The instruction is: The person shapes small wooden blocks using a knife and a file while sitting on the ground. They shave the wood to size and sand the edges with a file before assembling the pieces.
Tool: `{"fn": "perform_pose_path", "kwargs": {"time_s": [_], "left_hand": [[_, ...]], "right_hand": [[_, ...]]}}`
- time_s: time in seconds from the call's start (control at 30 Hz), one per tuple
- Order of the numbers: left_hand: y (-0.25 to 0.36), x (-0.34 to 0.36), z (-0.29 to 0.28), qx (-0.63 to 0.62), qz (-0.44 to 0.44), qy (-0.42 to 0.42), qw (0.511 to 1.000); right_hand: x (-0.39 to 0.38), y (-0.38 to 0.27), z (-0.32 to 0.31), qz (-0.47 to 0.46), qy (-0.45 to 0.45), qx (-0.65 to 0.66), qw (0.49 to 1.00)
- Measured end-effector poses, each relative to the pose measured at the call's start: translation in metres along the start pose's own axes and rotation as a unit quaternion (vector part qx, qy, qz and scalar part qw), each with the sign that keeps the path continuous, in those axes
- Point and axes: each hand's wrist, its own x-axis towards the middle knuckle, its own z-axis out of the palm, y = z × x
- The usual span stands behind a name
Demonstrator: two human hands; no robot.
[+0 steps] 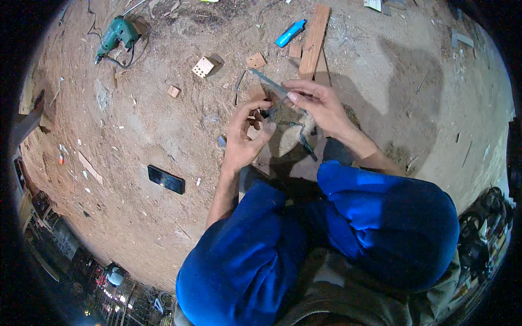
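Note:
My right hand [321, 108] pinches a long, flat, greyish tool [269, 81], perhaps a file or blade, angled toward the upper left. My left hand [244, 133] is curled beside it around something small and dark that I cannot make out, partly hidden by the fingers. Beneath and just right of the hands lies a dark, bent item [307, 146]. A thin dark strip [239, 87] lies to the upper left of my hands, near a small wooden block with holes [255, 60].
A green corded drill [117, 38], a pale block with holes [203, 67], small blocks [174, 92], a blue tube-like item [291, 33] and wooden planks [312, 41] lie on the dusty ground. A black phone [166, 179] is at left. My blue-clad knees [386, 223] fill the lower view.

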Motion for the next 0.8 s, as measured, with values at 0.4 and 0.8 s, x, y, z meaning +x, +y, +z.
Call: {"fn": "perform_pose_path", "kwargs": {"time_s": [0.4,0.8], "left_hand": [[-0.012,0.006,0.020,-0.021,0.003,0.106,0.994],[-0.012,0.006,0.013,0.020,-0.036,0.173,0.984]], "right_hand": [[-0.005,0.017,0.013,0.084,-0.105,0.081,0.988],[-0.002,0.016,0.002,0.066,-0.086,0.026,0.994]]}}
